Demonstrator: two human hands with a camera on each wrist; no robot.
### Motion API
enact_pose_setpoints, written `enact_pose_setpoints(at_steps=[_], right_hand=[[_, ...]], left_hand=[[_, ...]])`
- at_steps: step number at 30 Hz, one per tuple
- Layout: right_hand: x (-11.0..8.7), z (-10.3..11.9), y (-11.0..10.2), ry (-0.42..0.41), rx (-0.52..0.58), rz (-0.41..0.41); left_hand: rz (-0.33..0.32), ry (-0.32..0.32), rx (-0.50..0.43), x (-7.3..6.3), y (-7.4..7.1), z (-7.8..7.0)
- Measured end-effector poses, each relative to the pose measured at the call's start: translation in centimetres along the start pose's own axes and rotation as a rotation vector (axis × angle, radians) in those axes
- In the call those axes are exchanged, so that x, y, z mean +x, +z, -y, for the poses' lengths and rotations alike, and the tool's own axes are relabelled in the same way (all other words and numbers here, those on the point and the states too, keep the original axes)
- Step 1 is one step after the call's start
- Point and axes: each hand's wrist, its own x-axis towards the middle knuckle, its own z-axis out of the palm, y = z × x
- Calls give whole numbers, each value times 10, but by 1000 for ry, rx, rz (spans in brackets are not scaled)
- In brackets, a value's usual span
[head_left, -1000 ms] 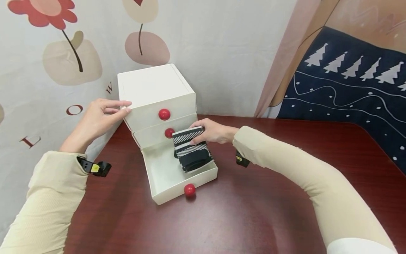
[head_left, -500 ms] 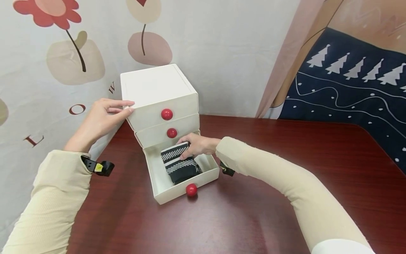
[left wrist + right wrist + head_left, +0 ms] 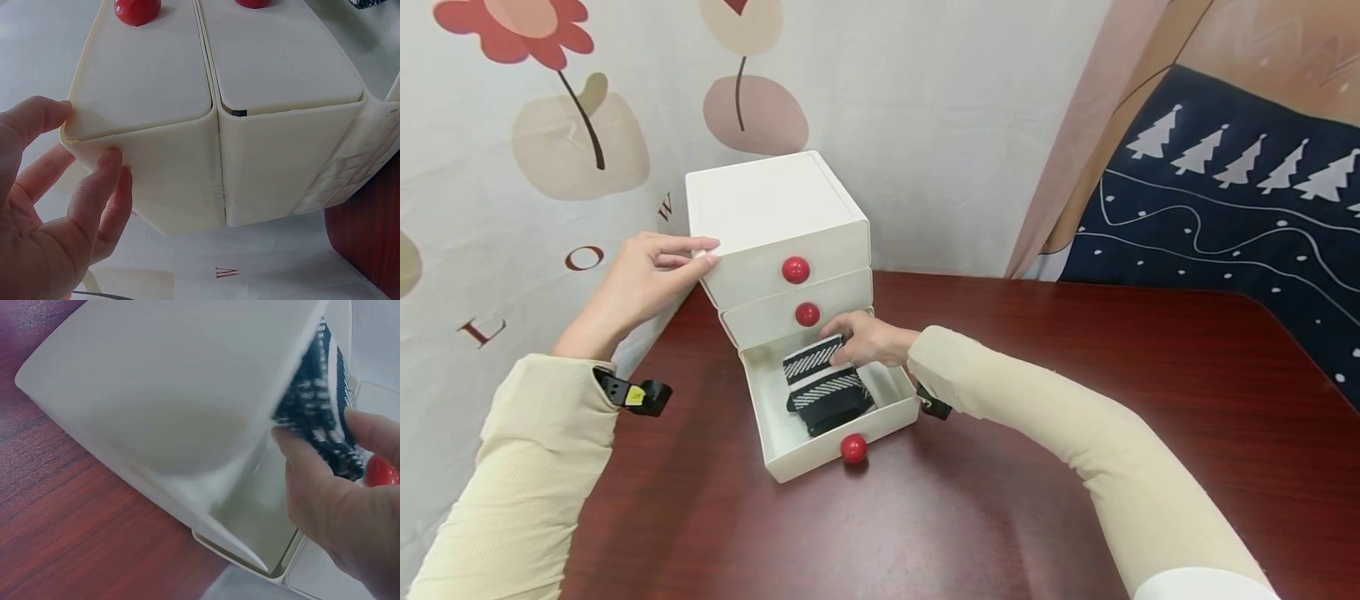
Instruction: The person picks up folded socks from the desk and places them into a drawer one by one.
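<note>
A white drawer cabinet [image 3: 775, 204] with red ball knobs stands on the table, its bottom drawer [image 3: 808, 462] pulled out. My left hand [image 3: 640, 275] holds the upper front left corner; in the left wrist view the fingertips [image 3: 111, 156] press on the side panel, with the thumb at the front edge. A folded black-and-white knitted cloth [image 3: 827, 400] lies tilted inside the drawer. My right hand [image 3: 868, 337] reaches over the drawer and pinches the cloth's upper right edge. In the right wrist view the patterned cloth [image 3: 319, 394] shows between thumb and finger, partly hidden by the drawer wall.
The two upper drawers are closed, their knobs [image 3: 796, 269] facing forward. Around the cabinet spreads a dark red wooden table [image 3: 1000, 500]. Printed cloth hangs [image 3: 940, 150] behind it, with a navy panel [image 3: 1225, 208] of white trees at right.
The right hand has lowered the knitted cloth leftward into the bottom drawer, and within the last half second the cloth's folds have spread a little. The left hand stays at the cabinet corner.
</note>
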Motion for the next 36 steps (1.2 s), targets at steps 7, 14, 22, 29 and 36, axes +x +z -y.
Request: enact_pose_setpoints(at_steps=[7,14,22,29,36], right_hand=[[-7,0,-10,-50,-66,-97],[-28,1,-16,-144,1,-175],[-75,-17,0,-311,118,-94],[-106,-54,30,-381,157,19],[-113,-80,60,-304,272,-30]], left_hand=[[5,-13,6,1,0,2],[2,-17,10,2,-2,2],[13,-23,8,1,-2,3],[8,-14,15,-1,0,2],[-3,-20,18,-1,0,0]])
